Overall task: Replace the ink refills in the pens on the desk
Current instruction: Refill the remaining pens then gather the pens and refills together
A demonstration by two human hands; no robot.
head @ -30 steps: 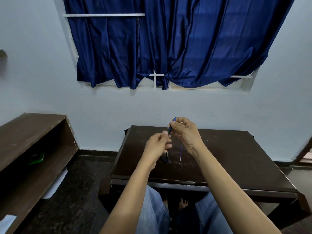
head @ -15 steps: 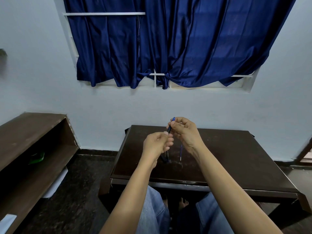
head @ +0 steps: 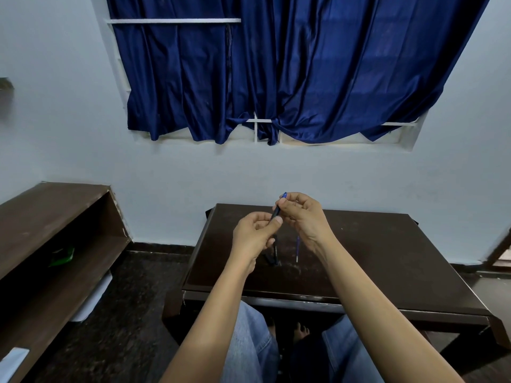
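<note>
A dark pen with a blue end (head: 277, 209) is held tilted above the dark brown desk (head: 373, 261), and both hands grip it. My right hand (head: 302, 217) pinches its upper part near the blue end. My left hand (head: 253, 236) pinches its lower end between thumb and fingers. On the desk under my hands lies a second dark pen (head: 273, 254), partly hidden by the left hand. A thin blue ink refill (head: 297, 248) lies just right of it.
A long brown shelf (head: 55, 233) runs along the left wall, with a green object (head: 62, 257) on its lower level. Blue curtains (head: 276, 67) cover the window ahead. My knees in jeans (head: 249, 341) sit below the desk's near edge.
My left hand has edged slightly up along the pen toward the right hand. The pen stays tilted in both hands. The items on the desk have not moved.
</note>
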